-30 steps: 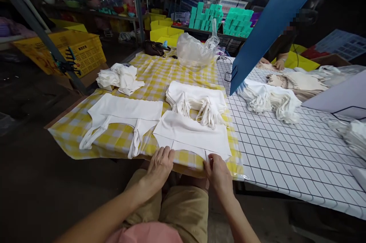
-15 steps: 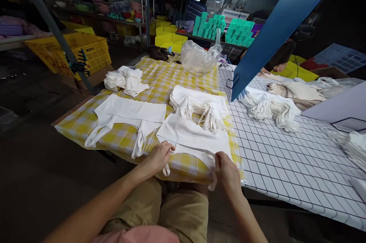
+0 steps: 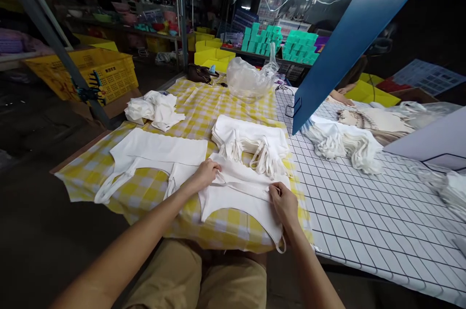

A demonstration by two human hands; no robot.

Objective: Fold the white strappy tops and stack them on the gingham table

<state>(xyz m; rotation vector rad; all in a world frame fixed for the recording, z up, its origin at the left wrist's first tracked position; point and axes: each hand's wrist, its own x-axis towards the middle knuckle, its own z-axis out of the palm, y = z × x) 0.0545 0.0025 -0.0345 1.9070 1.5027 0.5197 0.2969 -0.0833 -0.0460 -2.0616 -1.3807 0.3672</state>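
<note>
At lower centre of the frame, a white garment (image 3: 240, 198) lies long axis left-to-right on the counter (image 3: 225, 229), left hand (image 3: 207, 175) and right hand (image 3: 285, 203) equally near, each grip pinching its fold.

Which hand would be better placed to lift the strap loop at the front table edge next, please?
The right hand, probably: it holds the white garment on the same side as the strap loop, while the left hand is farther away.
</note>
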